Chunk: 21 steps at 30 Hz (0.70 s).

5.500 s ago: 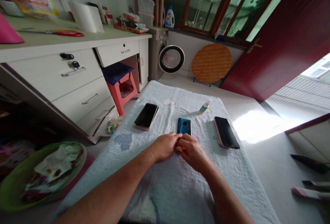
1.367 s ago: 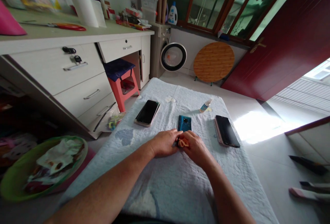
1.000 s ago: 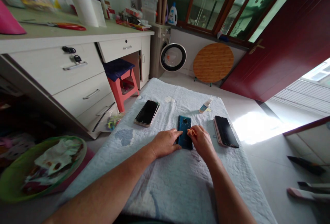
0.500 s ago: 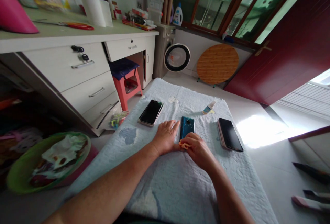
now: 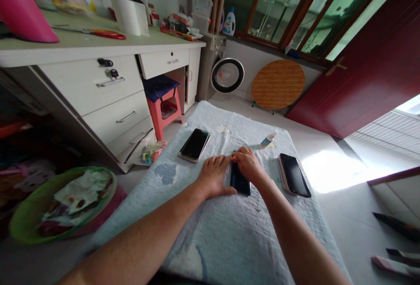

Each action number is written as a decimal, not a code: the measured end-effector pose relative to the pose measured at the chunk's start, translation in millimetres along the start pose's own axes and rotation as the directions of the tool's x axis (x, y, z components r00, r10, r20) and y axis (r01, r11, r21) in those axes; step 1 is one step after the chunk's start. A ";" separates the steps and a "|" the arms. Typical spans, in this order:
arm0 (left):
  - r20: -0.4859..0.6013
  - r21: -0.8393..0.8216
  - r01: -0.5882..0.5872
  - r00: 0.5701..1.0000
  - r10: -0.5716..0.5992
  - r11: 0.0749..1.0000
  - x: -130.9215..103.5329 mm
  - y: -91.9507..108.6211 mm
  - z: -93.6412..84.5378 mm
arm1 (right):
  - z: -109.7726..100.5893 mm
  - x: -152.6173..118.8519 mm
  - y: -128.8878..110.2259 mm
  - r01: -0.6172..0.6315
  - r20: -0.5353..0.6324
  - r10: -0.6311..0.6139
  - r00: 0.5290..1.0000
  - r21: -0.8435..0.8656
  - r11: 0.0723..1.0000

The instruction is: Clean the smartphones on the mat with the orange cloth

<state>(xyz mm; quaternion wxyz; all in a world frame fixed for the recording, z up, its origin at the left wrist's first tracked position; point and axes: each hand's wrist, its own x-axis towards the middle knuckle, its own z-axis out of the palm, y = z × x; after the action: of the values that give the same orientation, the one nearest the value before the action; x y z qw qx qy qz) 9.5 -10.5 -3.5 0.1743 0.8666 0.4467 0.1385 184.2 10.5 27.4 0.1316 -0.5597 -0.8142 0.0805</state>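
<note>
A dark blue phone (image 5: 240, 183) lies back up on the light blue cloth (image 5: 226, 232). My left hand (image 5: 215, 175) rests flat along its left side, fingers spread and thumb at the phone's lower left edge. Over the phone's upper end, my right hand (image 5: 247, 162) has its fingers closed on a small orange cloth (image 5: 234, 157), which is mostly hidden. A black-screened phone (image 5: 195, 144) lies on a case to the left, and another dark phone (image 5: 295, 174) lies on a pinkish case to the right. Beyond my right hand stands a small spray bottle (image 5: 267, 140).
On the left are a white desk (image 5: 98, 51) with drawers, a red stool (image 5: 166, 110) and a green-rimmed basket (image 5: 113, 184) of crumpled things. A washing machine (image 5: 210, 64) with its door open and a round wooden board (image 5: 278, 85) stand behind.
My right hand has moved from the phone's lower end up to its upper end with the orange cloth, uncovering the lower part. My left thumb now sits by the lower left edge.
</note>
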 end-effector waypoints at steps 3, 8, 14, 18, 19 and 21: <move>0.006 -0.006 0.002 1.000 -0.002 1.000 0.2 1.2 -1.2 | 3.8 6.8 2.8 -0.013 -0.004 0.013 1.000 -0.029 0.999; -0.021 -0.003 0.004 1.000 -0.004 1.000 -0.6 1.2 0.8 | 7.9 0.7 -2.8 -0.030 0.001 0.030 1.000 -0.026 0.999; -0.041 0.008 0.029 0.999 -0.028 1.000 -0.3 0.2 5.7 | 9.0 -14.1 -13.8 -0.011 0.026 0.010 1.000 0.027 1.000; -0.030 0.012 0.029 0.999 -0.028 1.000 0.0 0.8 4.8 | 5.4 -27.3 -23.3 0.020 0.061 -0.023 0.998 0.043 0.999; -0.029 0.013 0.029 0.999 -0.028 1.000 0.0 1.1 4.3 | 4.4 -30.8 -25.6 0.025 0.075 -0.028 0.997 0.041 0.999; -0.030 0.015 0.027 0.999 -0.026 1.000 -0.2 1.6 3.5 | 2.8 -37.4 -30.0 0.032 0.110 -0.035 0.993 0.035 0.999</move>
<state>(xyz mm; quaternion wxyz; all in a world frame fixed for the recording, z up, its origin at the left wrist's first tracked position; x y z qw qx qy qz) 11.9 -12.2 -5.9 0.1628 0.8596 0.4618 0.1458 169.3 -35.2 28.4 0.0971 -0.5384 -0.8281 0.1225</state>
